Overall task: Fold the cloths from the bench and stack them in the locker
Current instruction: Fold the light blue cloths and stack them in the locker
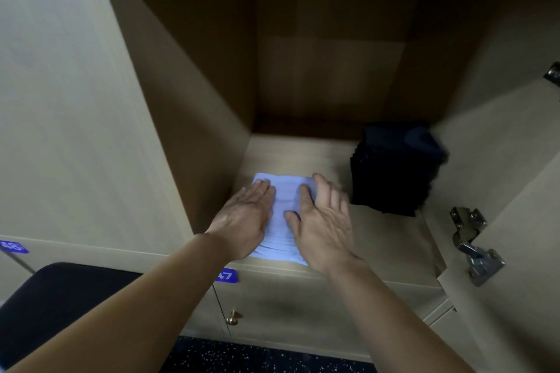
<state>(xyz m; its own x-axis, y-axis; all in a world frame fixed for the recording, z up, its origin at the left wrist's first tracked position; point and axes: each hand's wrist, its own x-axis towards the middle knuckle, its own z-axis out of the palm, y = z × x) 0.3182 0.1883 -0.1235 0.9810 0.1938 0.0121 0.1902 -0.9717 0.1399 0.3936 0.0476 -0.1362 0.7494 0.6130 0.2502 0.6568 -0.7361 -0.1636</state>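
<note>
A folded light blue cloth [285, 206] lies on the floor of the open locker [333, 154], near its front left corner. My left hand [242, 218] lies flat on the cloth's left side with straight fingers. My right hand [322, 221] rests on the cloth's right side, fingers straight and slightly raised at the outer edge. Both palms face down. A stack of dark navy folded cloths [394, 169] stands to the right, near the locker's right wall, apart from the blue cloth.
The locker door [521, 221] stands open at the right, with a metal hinge [472, 245] on it. Below is a closed locker numbered 47 with a brass knob [232, 317]. A dark bench seat [60, 297] shows at lower left. The locker's back is bare.
</note>
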